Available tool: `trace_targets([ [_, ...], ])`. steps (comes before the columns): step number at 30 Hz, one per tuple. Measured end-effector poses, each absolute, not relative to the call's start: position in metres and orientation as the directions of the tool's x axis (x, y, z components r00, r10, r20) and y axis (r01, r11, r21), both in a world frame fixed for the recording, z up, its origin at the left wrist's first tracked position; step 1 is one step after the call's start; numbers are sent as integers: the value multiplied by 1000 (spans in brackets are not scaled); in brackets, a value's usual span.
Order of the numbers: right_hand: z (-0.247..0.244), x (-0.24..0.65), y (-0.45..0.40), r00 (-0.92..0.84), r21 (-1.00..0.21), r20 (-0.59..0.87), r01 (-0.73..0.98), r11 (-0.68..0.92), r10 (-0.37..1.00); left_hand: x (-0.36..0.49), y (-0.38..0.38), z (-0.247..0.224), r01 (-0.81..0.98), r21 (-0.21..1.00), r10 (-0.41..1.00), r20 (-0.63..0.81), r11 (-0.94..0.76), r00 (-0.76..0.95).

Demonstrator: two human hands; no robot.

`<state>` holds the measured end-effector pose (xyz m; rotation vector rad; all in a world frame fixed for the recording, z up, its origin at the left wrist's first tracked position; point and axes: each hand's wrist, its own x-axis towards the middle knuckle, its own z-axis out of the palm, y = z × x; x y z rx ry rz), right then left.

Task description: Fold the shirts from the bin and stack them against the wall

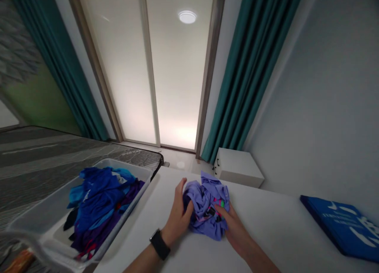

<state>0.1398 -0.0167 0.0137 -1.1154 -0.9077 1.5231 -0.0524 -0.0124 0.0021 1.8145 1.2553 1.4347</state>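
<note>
A crumpled purple garment (207, 194) with a pink, green and black print rests on the white table (266, 221). My left hand (179, 215), with a dark watch on its wrist, holds the garment's left side, thumb on top. On the right side my right hand (233, 225) grips the cloth, its thumb over the print. The fingers beneath the cloth are hidden.
To the left stands a clear plastic bin (142, 168) holding blue, purple and dark clothes (100, 194). A folded blue item (345, 225) with white lettering lies at the table's right. Beyond the table are a white cabinet (238, 164) and a grey bed (38, 154).
</note>
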Motion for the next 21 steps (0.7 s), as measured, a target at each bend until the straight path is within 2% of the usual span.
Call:
trace_targets([
  [2,4,152,-23,-36,-925,-231,-303,-231,972,-52,-15,-5,527,649,806,577,-550,131],
  [4,-5,159,-31,8,-906,-251,-354,-232,968,-55,-19,-8,583,507,744,604,-635,285],
  [6,-12,163,-40,24,-880,-259,-418,-226,966,-56,-22,-8,574,434,704,571,-695,421],
  [8,-15,165,-48,12,-870,-251,-441,-220,968,-55,-25,-5,568,423,705,501,-706,502],
  [11,-13,166,-54,58,-931,-186,-330,-156,981,-51,-23,-4,590,450,742,378,-670,555],
  [14,-9,169,-49,142,-984,-88,-167,-63,986,-53,-16,-7,594,508,780,356,-624,515],
  [18,-3,186,-39,211,-994,-57,-106,-35,976,-68,-6,-15,546,698,886,382,-463,264],
  [21,-1,207,-33,322,-999,-13,-51,4,947,-80,0,-14,418,863,950,313,-284,-1],
])
